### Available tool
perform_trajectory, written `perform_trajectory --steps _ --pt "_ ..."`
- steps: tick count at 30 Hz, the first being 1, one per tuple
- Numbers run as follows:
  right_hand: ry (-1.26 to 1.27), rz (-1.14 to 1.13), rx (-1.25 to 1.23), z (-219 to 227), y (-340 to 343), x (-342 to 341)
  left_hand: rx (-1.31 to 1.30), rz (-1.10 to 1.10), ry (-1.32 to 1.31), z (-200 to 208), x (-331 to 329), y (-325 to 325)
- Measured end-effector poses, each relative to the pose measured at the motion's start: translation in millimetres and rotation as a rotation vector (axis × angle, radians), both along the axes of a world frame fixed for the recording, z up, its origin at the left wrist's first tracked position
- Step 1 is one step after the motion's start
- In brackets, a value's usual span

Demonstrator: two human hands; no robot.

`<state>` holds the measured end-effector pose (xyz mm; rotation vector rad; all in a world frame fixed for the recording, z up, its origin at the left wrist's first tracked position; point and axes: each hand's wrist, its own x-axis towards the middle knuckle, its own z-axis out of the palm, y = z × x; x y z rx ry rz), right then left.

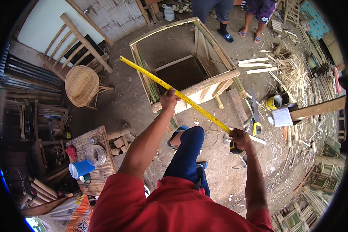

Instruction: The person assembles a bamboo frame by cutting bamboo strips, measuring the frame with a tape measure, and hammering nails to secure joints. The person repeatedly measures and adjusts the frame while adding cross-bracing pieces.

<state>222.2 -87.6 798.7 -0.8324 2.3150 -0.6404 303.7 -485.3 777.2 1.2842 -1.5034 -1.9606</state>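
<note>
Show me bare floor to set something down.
Bare floor lies between the round woven seat and the wooden frame. Crowded: right of the frame, with handsaw, yellow can and shavings; the slatted table carries a blue container and clear jar.

Grey-brown floor (120,102) carries open-topped wood-and-bamboo frame (205,85), round tan woven stool (81,86), yellow-handled steel handsaw (255,110), flat pale wood strips (261,70), heap of straw-coloured shavings (295,73). Slatted brown bamboo counter (100,178), at left, holds blue plastic container (81,169), clear round plastic jar (96,155), crumpled red cloth (71,152).
</note>
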Motion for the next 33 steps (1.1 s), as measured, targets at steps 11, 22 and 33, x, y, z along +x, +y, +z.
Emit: perform_trajectory --steps 11,22,33 --pt "0.005 -0.068 -0.118 -22.9 -196.8 -172.7 -0.021 -0.019 -0.021 -40.4 -159.3 -130.8" --pt "-0.076 -0.035 0.061 -45.5 -270.0 -309.5 0.152 0.022 -0.04 -80.1 -248.7 -199.7" --pt "-0.09 0.066 -0.043 -50.8 -244.5 -345.5 0.227 0.177 0.074 -84.9 -280.3 -159.8"
